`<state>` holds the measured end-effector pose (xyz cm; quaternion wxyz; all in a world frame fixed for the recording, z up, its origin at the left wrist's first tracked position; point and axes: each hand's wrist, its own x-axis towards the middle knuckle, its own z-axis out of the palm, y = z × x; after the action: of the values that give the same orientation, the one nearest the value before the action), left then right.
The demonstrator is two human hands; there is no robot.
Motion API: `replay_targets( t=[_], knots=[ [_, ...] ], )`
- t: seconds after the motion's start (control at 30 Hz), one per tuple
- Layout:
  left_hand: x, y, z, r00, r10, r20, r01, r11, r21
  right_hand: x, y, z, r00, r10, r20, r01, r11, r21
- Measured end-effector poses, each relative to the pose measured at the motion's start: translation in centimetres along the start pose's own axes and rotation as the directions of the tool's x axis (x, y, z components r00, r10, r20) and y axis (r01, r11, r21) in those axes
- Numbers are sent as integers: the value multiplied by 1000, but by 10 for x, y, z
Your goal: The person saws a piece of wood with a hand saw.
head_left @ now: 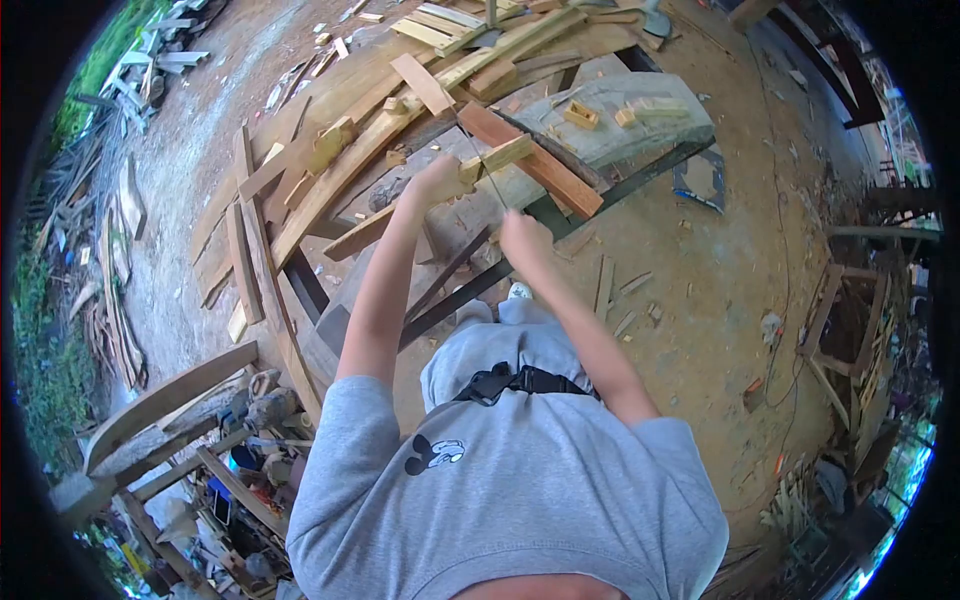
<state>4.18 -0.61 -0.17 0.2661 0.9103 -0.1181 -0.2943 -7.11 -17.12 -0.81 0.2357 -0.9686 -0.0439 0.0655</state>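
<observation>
My left hand [437,183] is closed on a narrow wooden strip [508,153] that lies slantwise over the workbench [660,95]. My right hand [525,240] is shut at the near end of a thin saw [494,186], its blade seen nearly edge-on. The blade crosses the strip just right of my left hand and points away from me. The saw's handle is hidden in my fist. Under the strip's far end lies a thick reddish-brown board [545,170].
Small wooden blocks [580,115] sit at the bench's far side. Long boards [335,190] are stacked to the left. A dustpan-like piece [700,182] lies on the dirt floor at right. Behind at left stands a curved wooden frame [170,400]; a wooden box frame [848,315] stands right.
</observation>
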Motion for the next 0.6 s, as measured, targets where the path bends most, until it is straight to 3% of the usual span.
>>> replay_targets(
  t=[0.17, 0.23, 0.27, 0.3, 0.37, 0.4, 0.53, 0.6],
  knots=[
    [-2, -4, 23, 994, -3, -108, 9, 999, 51, -19, 4, -16, 1000, 19, 5, -18, 999, -51],
    [-17, 8, 39, 951, 86, -298, -27, 980, 197, -34, 6, -21, 996, 56, 63, -54, 998, -30],
    [-20, 14, 39, 980, -29, -198, 62, 985, 163, -37, 6, -19, 997, 39, 71, -36, 999, -35],
    [-25, 17, 48, 977, -42, -209, 75, 985, 154, -40, 6, -15, 997, 52, 59, -52, 999, -3],
    [-31, 16, 72, 818, 98, -567, 88, 953, 291, -35, 16, -5, 997, 54, 47, -56, 998, 30],
    [-34, 16, 76, 802, 122, -585, 127, 921, 367, -30, 21, -4, 997, 54, 57, -56, 998, 33],
    [-35, 12, 71, 806, 155, -572, 67, 936, 347, -28, 27, 0, 996, 46, 78, -49, 998, 36],
    [-29, 4, 55, 918, 77, -390, 23, 969, 246, -25, 25, 1, 996, 37, 78, -39, 999, 27]
  ],
)
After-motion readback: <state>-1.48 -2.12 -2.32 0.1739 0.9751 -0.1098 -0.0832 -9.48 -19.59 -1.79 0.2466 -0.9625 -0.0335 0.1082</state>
